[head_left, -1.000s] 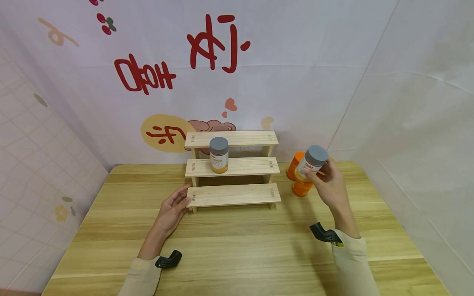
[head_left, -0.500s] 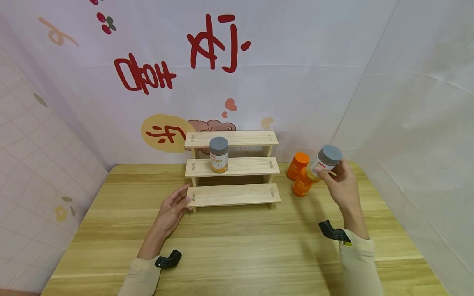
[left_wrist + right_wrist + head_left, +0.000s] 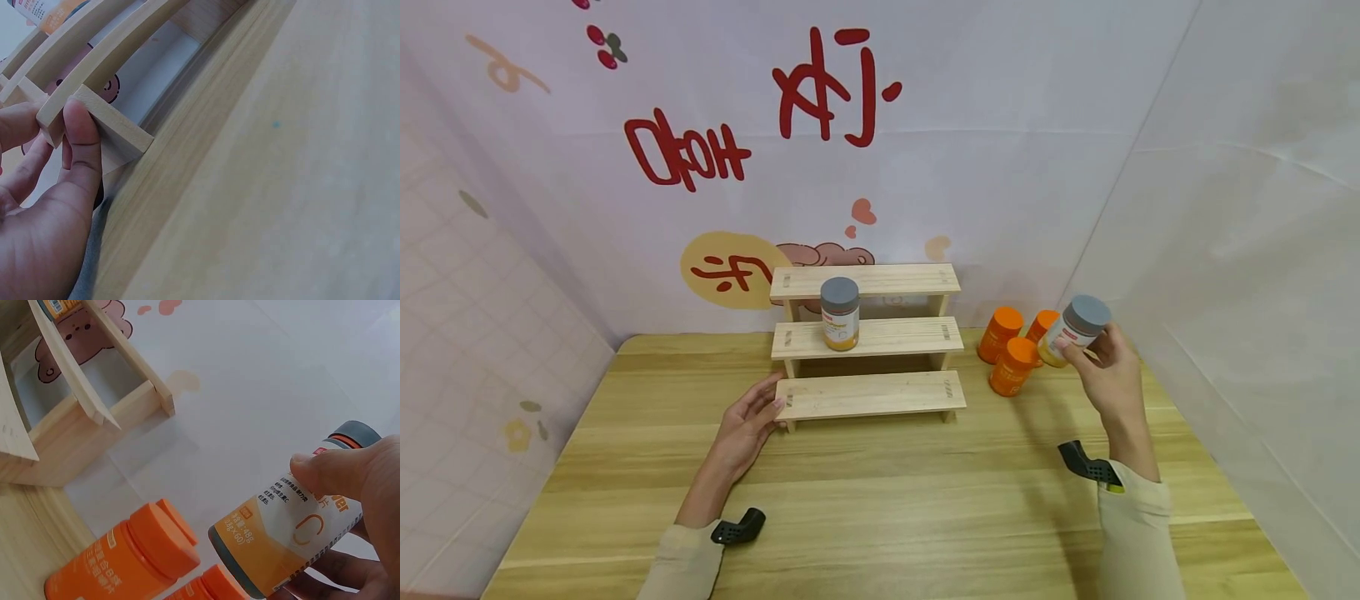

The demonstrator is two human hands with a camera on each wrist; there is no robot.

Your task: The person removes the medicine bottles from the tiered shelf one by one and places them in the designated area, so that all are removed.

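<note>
My right hand (image 3: pixel 1112 371) grips a supplement bottle (image 3: pixel 1077 327) with a grey lid and a white and yellow label. It is tilted and held above the table, beside several orange bottles (image 3: pixel 1012 367). The right wrist view shows my thumb across the label of this bottle (image 3: pixel 294 519). At the left end of the three-step wooden display shelf (image 3: pixel 872 393), my left hand (image 3: pixel 747 433) pinches the lowest step. In the left wrist view, thumb and fingers close on that shelf's edge (image 3: pixel 119 119). A second grey-lidded bottle (image 3: pixel 840 315) stands upright on the middle step, left of centre.
The orange bottles stand close together on the wooden table (image 3: pixel 880 508), right of the shelf. A printed cloth wall (image 3: pixel 985 167) rises directly behind the shelf, and white walls flank the table on both sides.
My right hand has moved right with the grey-lidded bottle, away from the shelf. A third orange bottle behind it has come into sight. My left hand has stayed on the shelf.
</note>
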